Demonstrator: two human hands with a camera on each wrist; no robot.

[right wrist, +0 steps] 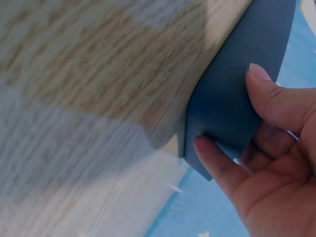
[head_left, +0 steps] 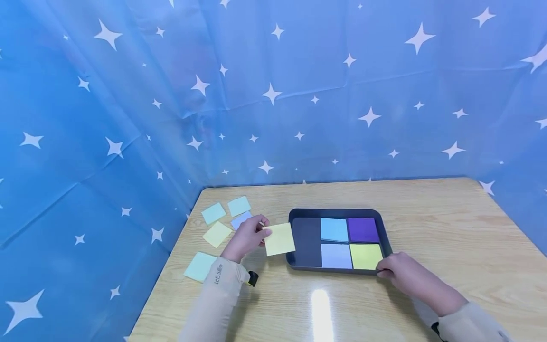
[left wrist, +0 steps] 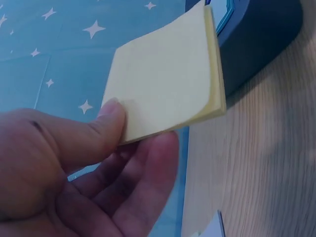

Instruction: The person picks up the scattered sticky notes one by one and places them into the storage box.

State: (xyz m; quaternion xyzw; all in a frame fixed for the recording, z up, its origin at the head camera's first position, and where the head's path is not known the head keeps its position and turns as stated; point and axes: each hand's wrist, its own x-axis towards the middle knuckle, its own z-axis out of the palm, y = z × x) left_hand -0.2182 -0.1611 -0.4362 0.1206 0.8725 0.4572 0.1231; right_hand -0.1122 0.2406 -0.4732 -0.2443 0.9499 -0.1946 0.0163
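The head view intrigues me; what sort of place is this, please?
Probably a tabletop work or recording area: a wood-grain table stands before a blue star-patterned curtain, and a dark tray holding coloured paper squares sits on it.

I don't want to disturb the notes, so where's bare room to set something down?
Bare: the table right of the tray, behind the right hand, and between tray and curtain; also the tray's left section. Crowded: the table's left, where sticky notes lie near the left hand, which holds a yellow pad.
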